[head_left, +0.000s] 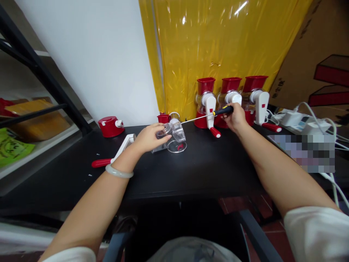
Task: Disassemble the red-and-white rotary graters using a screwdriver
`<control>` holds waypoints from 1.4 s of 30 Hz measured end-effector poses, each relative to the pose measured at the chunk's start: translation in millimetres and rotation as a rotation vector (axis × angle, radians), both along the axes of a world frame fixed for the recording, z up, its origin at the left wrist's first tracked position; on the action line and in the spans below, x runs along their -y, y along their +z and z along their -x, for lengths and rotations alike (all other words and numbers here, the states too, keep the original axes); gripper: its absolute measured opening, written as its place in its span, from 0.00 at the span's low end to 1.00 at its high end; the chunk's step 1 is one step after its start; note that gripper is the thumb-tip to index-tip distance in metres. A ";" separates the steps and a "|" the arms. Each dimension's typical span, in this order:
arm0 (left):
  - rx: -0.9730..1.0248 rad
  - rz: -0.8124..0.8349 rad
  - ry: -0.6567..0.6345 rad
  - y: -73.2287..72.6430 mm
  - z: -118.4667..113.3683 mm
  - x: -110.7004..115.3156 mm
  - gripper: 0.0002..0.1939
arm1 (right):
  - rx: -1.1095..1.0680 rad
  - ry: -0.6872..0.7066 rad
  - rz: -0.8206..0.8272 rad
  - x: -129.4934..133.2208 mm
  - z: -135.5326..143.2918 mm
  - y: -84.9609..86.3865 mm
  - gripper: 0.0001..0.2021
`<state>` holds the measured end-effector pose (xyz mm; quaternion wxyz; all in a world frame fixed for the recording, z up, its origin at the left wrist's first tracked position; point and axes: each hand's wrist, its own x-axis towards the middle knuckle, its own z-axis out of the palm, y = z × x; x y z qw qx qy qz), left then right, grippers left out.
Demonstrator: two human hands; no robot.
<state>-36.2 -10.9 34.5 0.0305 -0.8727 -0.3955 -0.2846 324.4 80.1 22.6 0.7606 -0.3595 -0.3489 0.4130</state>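
With my left hand (151,138) I grip a clear plastic grater body (178,133), which lies on its side on the black table. My right hand (235,116) is closed round the black and yellow handle of a screwdriver (197,118). Its long metal shaft points left, and the tip reaches the clear body's upper right side; whether it touches a screw there is too small to tell. Left of my left hand lies a white crank arm with a red handle (102,162). Behind it sits a round red base (109,126) with a white knob.
Assembled red and white rotary graters (205,103) stand at the back by the yellow plastic sheet. A small red part and a metal drum (174,117) are behind the clear body. Chargers with white cables (313,123) lie at right. A black shelf frame (40,69) rises at left.
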 end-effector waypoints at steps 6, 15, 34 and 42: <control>0.010 0.016 -0.007 0.7 -1.1 1.1 0.15 | -0.008 0.000 0.008 2.2 0.0 0.2 0.18; 0.010 0.014 0.001 0.3 -1.1 1.0 0.16 | -0.003 0.006 0.036 0.0 1.2 -2.2 0.13; 0.032 0.014 -0.031 -1.5 1.4 -4.0 0.15 | -0.056 0.019 -0.011 0.9 4.9 -0.6 0.12; 0.040 0.016 -0.028 0.9 -1.4 -0.9 0.14 | -0.106 0.078 -0.066 5.5 2.0 -0.4 0.13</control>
